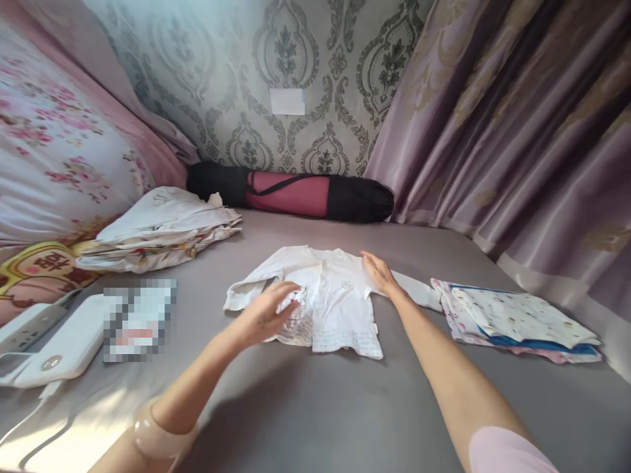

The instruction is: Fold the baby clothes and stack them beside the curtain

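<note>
Head view: there's a small white shirt (pixel 340 302) spread front-side up on the grey sheet (pixel 384 407), collar at the far end and hem facing the person. One sleeve is kinked on the left, the other runs out pretty straight to just beside the folded stack (pixel 527 315).

The right hand (pixel 379 272) is open, fingers out and close together, resting at the shirt's shoulder where the straight sleeve starts. Doesn't look like it's pinching anything. The left hand (pixel 276 312) is open too, fingers loosely curved over the printed front on the other side. Can't really tell if those fingertips touch the cloth or sit just above it.

My read is that this is a flattening/straightening step, since the body's lying mostly flat with a few soft creases. Working the cloth further from here calls for a light touch with both hands, imo. It's thin stuff, so a hard push would probably bunch it up. That kinked sleeve looks like the bit that needs care.

Over on the left there's a looser pile (pixel 162 226) of pale cloth, with a white power bank (pixel 69 341) nearer the person. A black and dark-pink bag (pixel 290 194) lies along the wall.
</note>
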